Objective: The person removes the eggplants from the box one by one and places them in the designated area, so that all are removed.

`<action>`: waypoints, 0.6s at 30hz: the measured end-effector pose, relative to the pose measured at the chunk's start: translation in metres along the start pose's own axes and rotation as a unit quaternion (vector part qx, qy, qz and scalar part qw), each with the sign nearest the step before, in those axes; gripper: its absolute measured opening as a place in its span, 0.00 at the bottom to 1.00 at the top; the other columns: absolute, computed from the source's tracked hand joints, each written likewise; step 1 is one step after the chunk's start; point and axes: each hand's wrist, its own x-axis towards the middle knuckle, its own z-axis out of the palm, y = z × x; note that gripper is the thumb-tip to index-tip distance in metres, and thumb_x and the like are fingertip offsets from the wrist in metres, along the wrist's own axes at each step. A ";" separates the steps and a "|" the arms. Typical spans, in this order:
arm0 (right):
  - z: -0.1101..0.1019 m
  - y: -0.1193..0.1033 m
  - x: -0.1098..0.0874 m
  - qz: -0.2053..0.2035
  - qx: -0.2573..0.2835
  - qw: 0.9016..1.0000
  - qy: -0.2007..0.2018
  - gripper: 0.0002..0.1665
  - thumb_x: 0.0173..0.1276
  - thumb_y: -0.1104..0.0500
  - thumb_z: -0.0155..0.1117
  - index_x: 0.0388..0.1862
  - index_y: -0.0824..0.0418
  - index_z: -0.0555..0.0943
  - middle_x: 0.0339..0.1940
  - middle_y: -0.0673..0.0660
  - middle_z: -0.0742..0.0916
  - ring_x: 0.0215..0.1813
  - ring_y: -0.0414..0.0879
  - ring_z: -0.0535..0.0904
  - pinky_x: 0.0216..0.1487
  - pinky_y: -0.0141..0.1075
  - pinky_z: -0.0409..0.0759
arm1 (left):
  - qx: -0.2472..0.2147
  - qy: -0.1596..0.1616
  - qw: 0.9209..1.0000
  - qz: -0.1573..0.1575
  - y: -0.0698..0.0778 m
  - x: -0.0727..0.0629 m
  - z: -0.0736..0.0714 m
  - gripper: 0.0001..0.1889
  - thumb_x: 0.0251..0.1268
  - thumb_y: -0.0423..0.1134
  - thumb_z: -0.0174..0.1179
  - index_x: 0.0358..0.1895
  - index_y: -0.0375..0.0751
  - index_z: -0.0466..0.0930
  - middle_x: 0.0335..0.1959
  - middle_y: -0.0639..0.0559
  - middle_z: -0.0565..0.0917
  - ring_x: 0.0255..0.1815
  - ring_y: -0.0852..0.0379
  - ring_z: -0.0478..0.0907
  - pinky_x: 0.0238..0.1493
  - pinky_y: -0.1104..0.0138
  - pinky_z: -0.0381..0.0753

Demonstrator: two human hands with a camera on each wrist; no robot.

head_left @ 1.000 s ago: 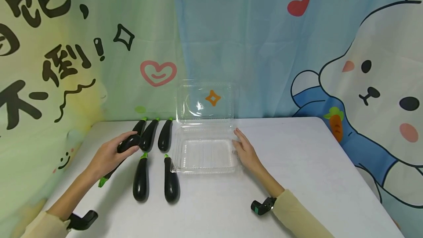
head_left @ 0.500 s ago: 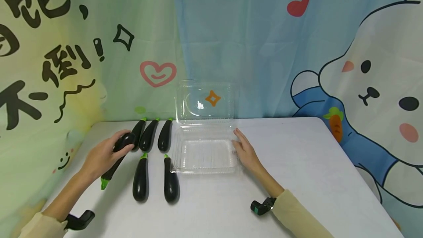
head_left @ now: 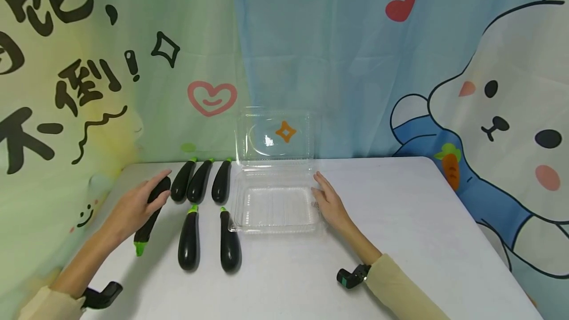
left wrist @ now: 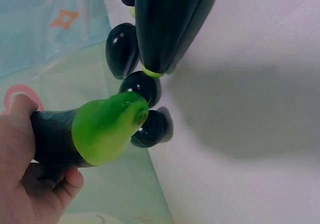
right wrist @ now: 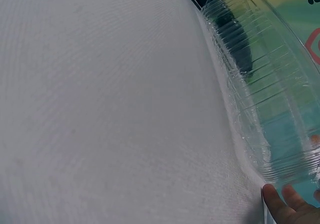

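My left hand (head_left: 133, 209) holds a dark eggplant (head_left: 148, 223) at the left of the table, its green stem end (left wrist: 107, 129) pointing toward me. Thumb and fingers lie on either side of its body. Just right of that hand lie more eggplants: a back row of three, the nearest being one eggplant (head_left: 182, 181), and a front pair, an eggplant (head_left: 188, 241) and another eggplant (head_left: 230, 246). At the table's middle, a clear plastic clamshell box (head_left: 262, 230) stands with its lid (head_left: 275, 152) up. My right hand (head_left: 332, 206) rests fingers extended against the box's right side.
The white table (head_left: 400, 231) reaches back to a printed curtain (head_left: 355, 63) right behind the lid. The right-hand front eggplant's upper part overlaps the box's left front corner in the head view. Black wrist cameras are strapped to both wrists.
The left hand has drawn the held eggplant leftward, away from the back row, uncovering the leftmost eggplant there. My right hand and the box have stayed put.
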 end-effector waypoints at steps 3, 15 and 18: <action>0.000 0.000 0.000 -0.001 -0.001 1.000 -0.002 0.30 0.79 0.57 0.45 0.76 0.63 0.58 0.80 0.59 0.58 0.78 0.58 0.57 0.75 0.53 0.57 | -0.005 -0.004 1.000 -0.005 0.000 0.001 0.000 0.26 0.72 0.40 0.54 0.70 0.43 0.64 0.50 0.28 0.80 0.46 0.34 0.80 0.42 0.42 0.76; -0.001 -0.002 0.001 -0.001 0.004 1.000 -0.003 0.30 0.79 0.57 0.45 0.76 0.64 0.58 0.80 0.60 0.58 0.78 0.58 0.58 0.75 0.53 0.57 | -0.022 0.056 0.998 -0.009 -0.004 0.004 -0.004 0.27 0.57 0.38 0.69 0.58 0.38 0.68 0.28 0.43 0.80 0.24 0.57 0.71 0.24 0.67 0.70; -0.001 -0.002 0.000 0.001 0.003 1.000 -0.003 0.30 0.79 0.57 0.45 0.76 0.64 0.58 0.80 0.59 0.58 0.78 0.57 0.57 0.76 0.53 0.56 | -0.020 0.067 0.998 -0.012 -0.004 0.004 -0.005 0.29 0.55 0.38 0.70 0.58 0.38 0.68 0.26 0.43 0.80 0.23 0.56 0.71 0.22 0.67 0.68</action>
